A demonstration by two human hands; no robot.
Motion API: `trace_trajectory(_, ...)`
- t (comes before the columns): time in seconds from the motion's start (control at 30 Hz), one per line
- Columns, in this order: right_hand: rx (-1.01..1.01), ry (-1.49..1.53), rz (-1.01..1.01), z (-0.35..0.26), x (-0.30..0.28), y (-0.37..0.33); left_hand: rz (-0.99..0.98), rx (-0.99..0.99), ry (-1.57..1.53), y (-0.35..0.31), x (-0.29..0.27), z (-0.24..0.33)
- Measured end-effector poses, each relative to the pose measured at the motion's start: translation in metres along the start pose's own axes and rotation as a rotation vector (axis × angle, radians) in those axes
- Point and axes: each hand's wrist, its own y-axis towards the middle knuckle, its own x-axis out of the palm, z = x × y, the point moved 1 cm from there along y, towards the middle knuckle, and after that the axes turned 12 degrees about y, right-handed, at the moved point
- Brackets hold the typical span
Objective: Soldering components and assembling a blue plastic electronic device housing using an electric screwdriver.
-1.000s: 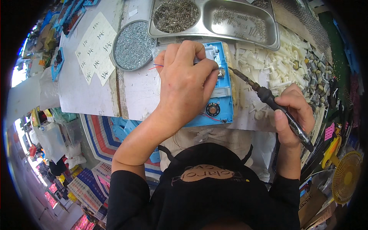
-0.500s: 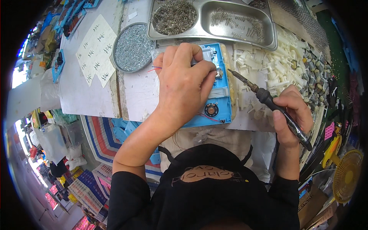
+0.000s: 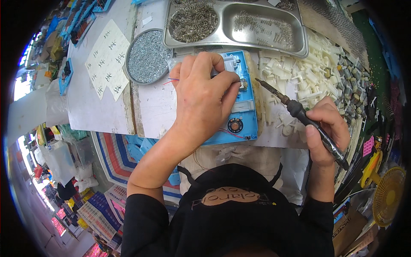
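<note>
My left hand [image 3: 201,88] lies over a blue plastic casing [image 3: 252,109] on the table, covering much of it. Its thumb and forefinger are pinched together beside a small metal part [image 3: 243,85] in the casing; whatever they grip is hidden. Thin red and blue wires [image 3: 172,80] poke out to the left of the fingers. A round black speaker [image 3: 235,125] sits in the casing's near end. To the right, my right hand [image 3: 329,124] is closed around a soldering iron [image 3: 302,113], its tip pointing up and left, just right of the casing and apart from it.
Behind the casing stands a metal tray [image 3: 222,43] with springs in its compartments. A round dish [image 3: 128,64] of small screws and a marked paper sheet [image 3: 107,60] lie to the left. White plastic parts [image 3: 308,73] are heaped at right, near a yellow fan [image 3: 387,197].
Both hands keep nearly the same pose. The casing and left hand sit very slightly lower in the picture, and the soldering iron tip remains apart from the casing.
</note>
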Motion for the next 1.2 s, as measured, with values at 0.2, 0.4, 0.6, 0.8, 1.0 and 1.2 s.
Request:
trace_trajectory(0.2,-0.018,0.003,-0.004,0.001,-0.003,-0.002,0.002,0.011,0.034,0.002,-0.003,0.001)
trace_trajectory(0.4,-0.019,0.006,0.000,0.002,-0.003,-0.003,0.020,0.004,-0.030,0.000,-0.005,-0.001)
trace_trajectory(0.6,-0.010,0.006,-0.025,0.000,0.001,-0.002,-0.041,0.062,0.056,-0.001,-0.008,0.009)
trace_trajectory(0.8,-0.010,0.004,-0.060,0.000,0.007,0.000,-0.057,0.075,0.081,0.002,-0.006,0.014)
trace_trajectory(1.0,0.000,-0.002,-0.079,0.000,0.007,0.002,-0.098,0.071,0.088,0.004,-0.008,0.015)
trace_trajectory(1.2,-0.034,0.006,-0.079,0.000,0.009,0.003,-0.106,0.068,0.068,0.004,-0.007,0.014)
